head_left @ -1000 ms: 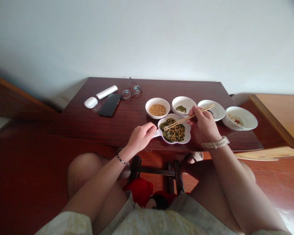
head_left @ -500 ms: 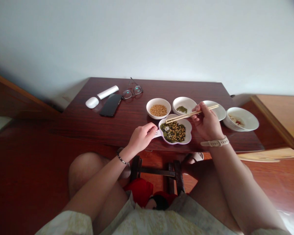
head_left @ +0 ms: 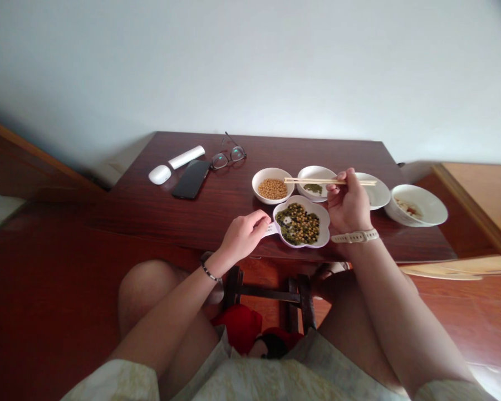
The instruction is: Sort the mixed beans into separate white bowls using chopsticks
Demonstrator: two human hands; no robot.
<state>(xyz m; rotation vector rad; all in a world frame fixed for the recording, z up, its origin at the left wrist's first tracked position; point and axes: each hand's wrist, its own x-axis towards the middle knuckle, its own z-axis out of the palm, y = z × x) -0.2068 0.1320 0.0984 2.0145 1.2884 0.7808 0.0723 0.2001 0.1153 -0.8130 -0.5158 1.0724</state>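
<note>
My left hand (head_left: 245,234) is closed on the short handle of a scalloped dish (head_left: 324,228) at the table's front edge. Mixed yellow, green and dark beans (head_left: 303,225) lie in that dish. My right hand (head_left: 350,200) holds a pair of chopsticks (head_left: 311,181) almost level, their tips at the right rim of a white bowl (head_left: 256,192) of yellow soybeans (head_left: 272,189). Whether the tips pinch a bean is too small to tell. Beneath the chopsticks stands a second white bowl (head_left: 311,170) with some small green beans (head_left: 313,189).
Right of my right hand are a white plate or shallow bowl (head_left: 379,192), partly hidden, and a larger white bowl (head_left: 430,209) with pale and reddish pieces. Glasses (head_left: 229,159), a black phone (head_left: 191,179) and two white objects (head_left: 160,175) lie at the left of the dark table (head_left: 142,206).
My right hand has lifted the chopstick tips up from over the scalloped dish to the soybean bowl's rim. The left hand stays on the handle; the view has shifted slightly.
</note>
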